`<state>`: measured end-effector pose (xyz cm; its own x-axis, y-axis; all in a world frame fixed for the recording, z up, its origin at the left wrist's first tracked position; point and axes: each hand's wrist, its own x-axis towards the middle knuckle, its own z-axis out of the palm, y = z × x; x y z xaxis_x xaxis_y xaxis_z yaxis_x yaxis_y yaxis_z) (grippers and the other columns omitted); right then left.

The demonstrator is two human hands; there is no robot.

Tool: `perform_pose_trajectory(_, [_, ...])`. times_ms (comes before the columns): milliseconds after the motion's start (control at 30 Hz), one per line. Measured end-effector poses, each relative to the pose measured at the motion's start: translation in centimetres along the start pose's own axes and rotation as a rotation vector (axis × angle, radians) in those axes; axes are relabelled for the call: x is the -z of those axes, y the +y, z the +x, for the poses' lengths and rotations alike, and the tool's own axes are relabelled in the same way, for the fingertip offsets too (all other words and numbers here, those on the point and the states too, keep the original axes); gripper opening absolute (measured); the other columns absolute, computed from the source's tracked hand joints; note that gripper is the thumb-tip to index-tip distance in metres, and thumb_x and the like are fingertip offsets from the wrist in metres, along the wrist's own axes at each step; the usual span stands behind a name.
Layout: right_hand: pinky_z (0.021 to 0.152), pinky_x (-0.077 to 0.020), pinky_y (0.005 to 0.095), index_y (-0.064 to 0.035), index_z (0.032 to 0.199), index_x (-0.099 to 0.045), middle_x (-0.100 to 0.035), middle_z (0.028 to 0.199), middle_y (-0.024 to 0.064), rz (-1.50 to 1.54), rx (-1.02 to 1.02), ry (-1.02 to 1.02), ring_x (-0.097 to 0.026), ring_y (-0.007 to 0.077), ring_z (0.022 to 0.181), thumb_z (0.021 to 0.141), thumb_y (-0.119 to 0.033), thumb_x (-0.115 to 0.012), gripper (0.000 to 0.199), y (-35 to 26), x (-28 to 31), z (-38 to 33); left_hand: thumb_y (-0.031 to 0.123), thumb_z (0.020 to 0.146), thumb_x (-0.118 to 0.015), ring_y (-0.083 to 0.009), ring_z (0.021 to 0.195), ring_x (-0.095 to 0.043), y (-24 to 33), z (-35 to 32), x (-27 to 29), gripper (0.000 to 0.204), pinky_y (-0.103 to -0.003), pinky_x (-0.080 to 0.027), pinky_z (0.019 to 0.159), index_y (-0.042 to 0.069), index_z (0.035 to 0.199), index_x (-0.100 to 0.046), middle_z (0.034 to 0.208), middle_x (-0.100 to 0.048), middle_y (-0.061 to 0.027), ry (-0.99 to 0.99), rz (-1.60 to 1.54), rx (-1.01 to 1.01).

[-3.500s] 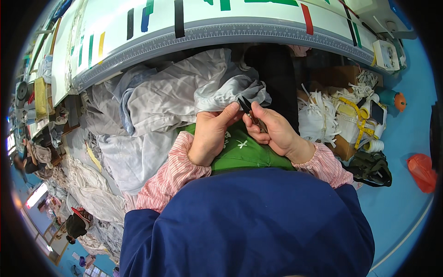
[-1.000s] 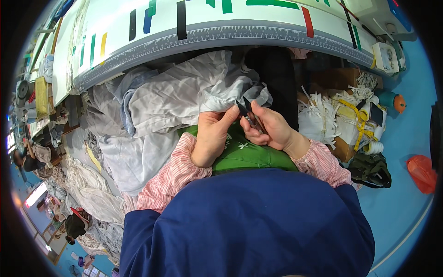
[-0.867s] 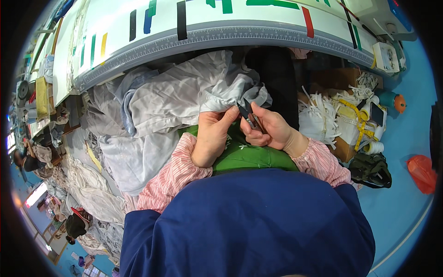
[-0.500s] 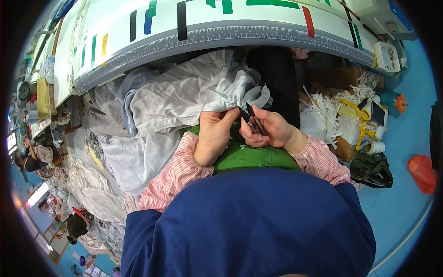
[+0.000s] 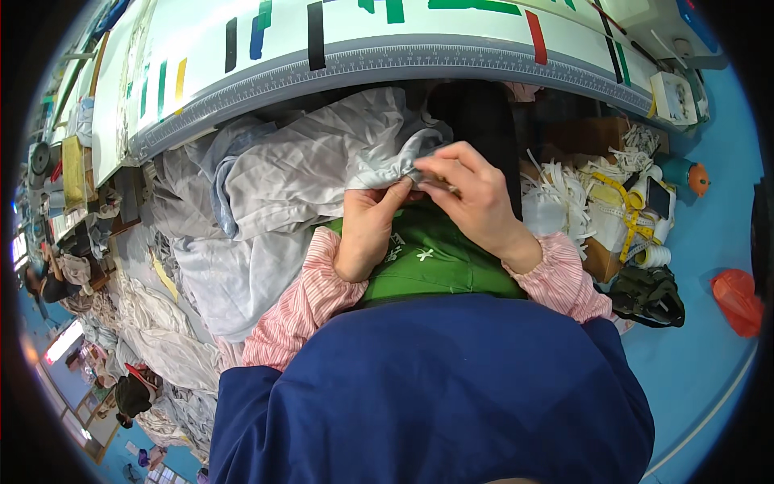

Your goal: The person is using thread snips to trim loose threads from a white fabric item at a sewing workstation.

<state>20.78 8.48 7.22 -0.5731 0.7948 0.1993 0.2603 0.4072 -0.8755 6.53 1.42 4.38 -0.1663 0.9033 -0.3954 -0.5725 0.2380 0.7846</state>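
Blue top and green apron (image 5: 439, 262) nearest. Left hand (image 5: 372, 226) pinched shut on a bunched fold of grey cloth (image 5: 322, 165) above the lap; right hand (image 5: 472, 198) fingers closed on the same fold, touching the left. Cloth heap spreads leftward. Beyond, the counter (image 5: 419, 36) edge with coloured tape strips.

Sleeves: pink-and-white striped, gathered cuffs behind both hands
Top: dark blue
Apron: green, white marks, beneath hands
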Motion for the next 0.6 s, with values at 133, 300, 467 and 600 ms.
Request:
perform_pose_trajectory(133, [0.059, -0.0496, 0.0217, 0.0008, 0.087, -0.059, -0.056, 0.078, 0.0054, -0.155, 0.162, -0.072, -0.061, 0.0130, 0.072, 0.076, 0.004, -0.062, 0.012, 0.2, -0.2, 0.8, 0.003, 0.085, -0.055, -0.0111, 0.078, -0.059, -0.4, -0.1, 0.6, 0.017, -0.024, -0.048, 0.072, -0.003, 0.101, -0.060, 0.092, -0.063, -0.0058, -0.041, 0.085, -0.051])
perform_pose_trajectory(300, [0.052, -0.0414, 0.0197, -0.0018, 0.087, -0.055, -0.052, 0.075, 0.0011, 0.591, -0.276, -0.090, -0.050, 0.0077, 0.058, 0.086, -0.005, -0.055, 0.004, -0.6, -0.8, 0.3, 0.004, 0.086, -0.056, -0.0106, 0.078, -0.057, 0.6, -0.4, -0.1, 0.016, -0.023, -0.046, 0.072, -0.003, 0.099, -0.061, 0.091, -0.063, -0.0051, -0.062, 0.047, 0.031])
perform_pose_trajectory(467, [0.049, -0.0315, 0.0181, -0.0046, 0.089, -0.051, -0.049, 0.072, -0.0022, 1.023, -0.618, -0.107, -0.037, 0.0039, 0.053, 0.092, -0.013, -0.048, 0.010, 0.0, -0.9, -0.2, 0.007, 0.087, -0.055, -0.0103, 0.077, -0.057, 1.3, -0.6, 0.0, 0.016, -0.023, -0.045, 0.069, -0.003, 0.098, -0.061, 0.087, -0.063, -0.0048, -0.117, 0.050, 0.105])
perform_pose_trajectory(600, [0.051, -0.0343, 0.0190, -0.0031, 0.087, -0.049, -0.049, 0.070, -0.0013, 0.660, -0.418, -0.163, -0.041, 0.0043, 0.055, 0.092, -0.011, -0.049, 0.010, -0.4, -1.3, -0.3, 0.010, 0.088, -0.054, -0.0130, 0.078, -0.060, 0.9, -0.6, 0.8, 0.019, -0.024, -0.047, 0.071, -0.003, 0.100, -0.061, 0.089, -0.063, -0.0073, -0.101, 0.000, 0.140])
